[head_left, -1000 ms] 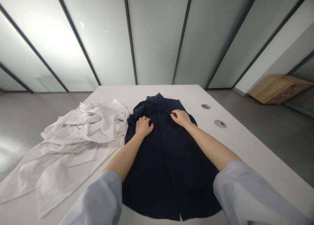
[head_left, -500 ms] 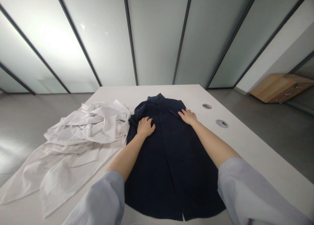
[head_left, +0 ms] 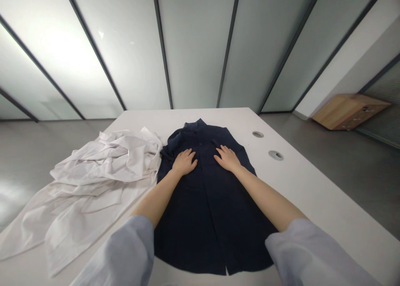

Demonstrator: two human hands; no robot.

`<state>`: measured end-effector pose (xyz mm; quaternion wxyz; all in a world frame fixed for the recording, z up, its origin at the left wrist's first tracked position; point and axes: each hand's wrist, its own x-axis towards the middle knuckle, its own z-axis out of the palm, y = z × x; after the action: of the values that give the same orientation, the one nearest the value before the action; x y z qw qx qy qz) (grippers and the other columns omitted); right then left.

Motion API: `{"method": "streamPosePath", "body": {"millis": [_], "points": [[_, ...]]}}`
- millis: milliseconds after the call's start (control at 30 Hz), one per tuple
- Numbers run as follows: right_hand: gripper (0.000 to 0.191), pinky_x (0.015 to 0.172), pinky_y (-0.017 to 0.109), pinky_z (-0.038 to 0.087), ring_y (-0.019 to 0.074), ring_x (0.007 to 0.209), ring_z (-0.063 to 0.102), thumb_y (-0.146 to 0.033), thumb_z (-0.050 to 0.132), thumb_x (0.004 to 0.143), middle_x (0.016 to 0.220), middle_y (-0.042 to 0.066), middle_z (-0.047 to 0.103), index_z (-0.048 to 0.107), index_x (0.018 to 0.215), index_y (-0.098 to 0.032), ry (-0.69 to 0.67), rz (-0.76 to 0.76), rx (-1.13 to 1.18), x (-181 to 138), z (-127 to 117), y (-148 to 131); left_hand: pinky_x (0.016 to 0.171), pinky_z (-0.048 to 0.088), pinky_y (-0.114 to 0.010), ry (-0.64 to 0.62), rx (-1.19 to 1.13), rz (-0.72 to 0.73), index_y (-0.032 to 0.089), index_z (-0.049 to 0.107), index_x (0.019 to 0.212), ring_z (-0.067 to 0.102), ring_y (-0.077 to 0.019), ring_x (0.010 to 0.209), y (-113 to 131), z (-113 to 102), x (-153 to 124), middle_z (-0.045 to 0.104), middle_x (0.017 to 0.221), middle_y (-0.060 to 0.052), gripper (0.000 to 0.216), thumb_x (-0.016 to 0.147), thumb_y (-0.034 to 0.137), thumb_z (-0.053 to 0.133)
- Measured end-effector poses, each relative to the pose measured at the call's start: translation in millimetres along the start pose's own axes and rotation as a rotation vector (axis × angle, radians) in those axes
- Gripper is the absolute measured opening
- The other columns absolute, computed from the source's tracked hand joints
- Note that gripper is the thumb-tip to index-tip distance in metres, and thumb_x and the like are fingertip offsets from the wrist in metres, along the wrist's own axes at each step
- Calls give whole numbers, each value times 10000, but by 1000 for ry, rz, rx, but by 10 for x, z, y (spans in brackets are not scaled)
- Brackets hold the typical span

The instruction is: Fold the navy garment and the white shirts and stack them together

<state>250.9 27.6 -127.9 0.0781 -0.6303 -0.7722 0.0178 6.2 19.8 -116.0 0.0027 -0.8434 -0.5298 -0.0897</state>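
With your left hand (head_left: pixel 184 162) and right hand (head_left: pixel 227 158) open, palms flat on the navy shirt (head_left: pixel 212 219) lying mid-tabletop (head_left: pixel 312 186), collar toward the far edge, press lightly and stroke outward from the placket, evenly.

Loose, pale blue-grey left sleeve (head_left: pixel 125 252) and right sleeve (head_left: pixel 312 257), pushed up to the elbows; forearms bare.
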Motion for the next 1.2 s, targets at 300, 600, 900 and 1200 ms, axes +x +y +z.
{"method": "streamPosePath", "body": {"millis": [300, 600, 900, 1200], "points": [[584, 1149, 468, 243, 294, 1421, 315, -484, 333, 965, 1526, 145, 384, 471, 1428, -156, 7, -3, -3, -141, -8, 18, 1144, 295, -418, -22, -21, 3, 184, 498, 1384, 368, -258, 1399, 77, -36, -114, 438, 1498, -114, 499, 944, 404, 414], [598, 1149, 472, 241, 301, 1420, 313, -482, 324, 962, 1535, 151, 366, 457, 1437, -144, -7, -9, 4, -245, -28, 2, 1049, 405, -350, 44, -81, -56, 180, 545, 1310, 538, -235, 1232, -22, -166, -91, 581, 1334, -108, 444, 928, 380, 438], [607, 1151, 471, 236, 306, 1426, 298, -490, 327, 952, 1540, 142, 361, 453, 1441, -153, 10, -9, 37, -244, -9, -9, 822, 508, -381, -133, -270, -634, 197, 728, 907, 666, -284, 954, -865, -535, 549, 732, 952, -91, 255, 798, 354, 559], [584, 1147, 454, 251, 295, 1424, 306, -483, 342, 956, 1536, 133, 371, 470, 1430, -166, 2, 6, 34, -271, -63, -38, 918, 473, -393, -25, -158, -591, 144, 740, 941, 625, -328, 1088, -1154, -854, 878, 720, 1045, -142, 381, 823, 407, 492]]}}
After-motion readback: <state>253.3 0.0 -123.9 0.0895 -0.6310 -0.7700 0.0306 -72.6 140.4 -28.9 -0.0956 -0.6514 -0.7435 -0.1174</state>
